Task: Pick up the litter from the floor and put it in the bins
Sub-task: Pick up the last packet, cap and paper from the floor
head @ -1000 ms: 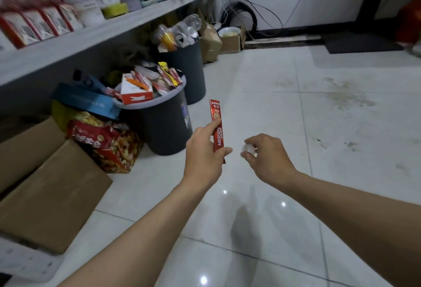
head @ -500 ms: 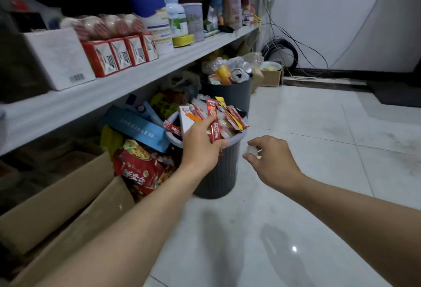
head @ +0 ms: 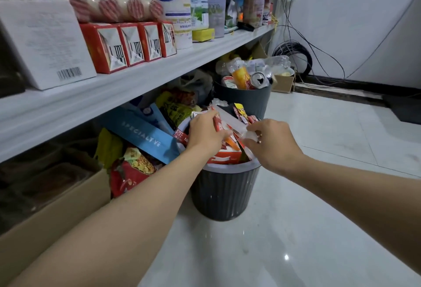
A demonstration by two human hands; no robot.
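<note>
Both hands hover over the near dark grey ribbed bin (head: 222, 193), which is heaped with red and yellow wrappers. My left hand (head: 206, 130) grips the red coffee sachet (head: 218, 123) and holds it down among the litter on top. My right hand (head: 271, 142) pinches a small whitish object (head: 249, 135) at the bin's right rim; what it is I cannot make out. A pale translucent strip (head: 230, 119) lies across the heap between the hands. A second grey bin (head: 245, 99) behind holds bottles and a can.
A long white shelf (head: 141, 81) with boxes and jars runs overhead on the left. Below it lie a blue box (head: 142, 135), snack bags (head: 132, 170) and a cardboard box (head: 54, 209). Cables (head: 296, 56) coil by the far wall. White tiled floor (head: 319, 195) spreads right.
I have come closer to the near bin. My left hand has lowered the red sachet onto the heap, and my right hand has moved in over the bin's right rim.
</note>
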